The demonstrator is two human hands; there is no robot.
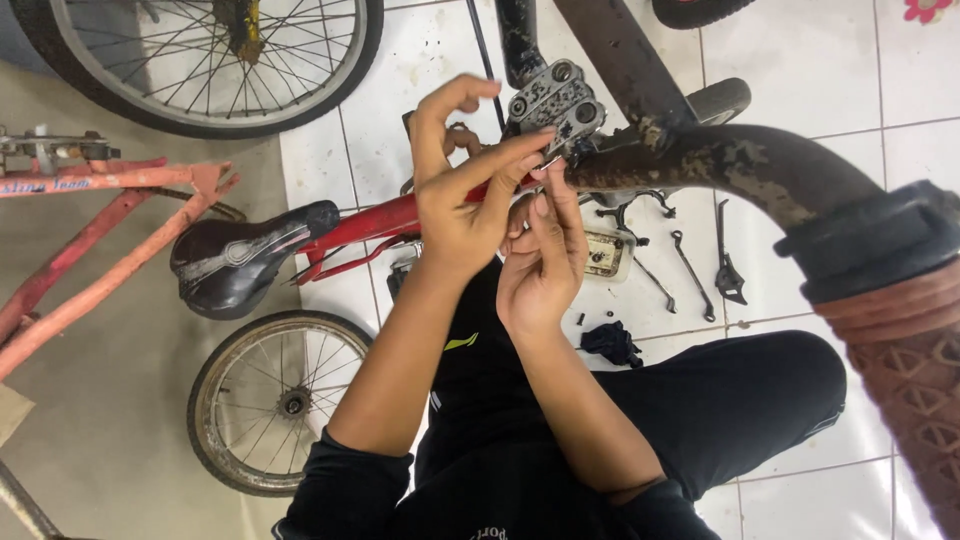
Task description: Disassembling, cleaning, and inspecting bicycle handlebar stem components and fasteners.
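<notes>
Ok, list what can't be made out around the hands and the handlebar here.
- Head view: what the left hand and right hand pinch at the clamp; fingers cover it.
- The small part at the fingertips: too small to identify.
- Handlebar grip: blurred, cut by the right edge.
- Top wheel: cut by the top edge.

A small, roughly square cream box (606, 254) with a printed label face lay on the white tiled floor (800, 80), just right of the hands, among scattered tools.
</notes>
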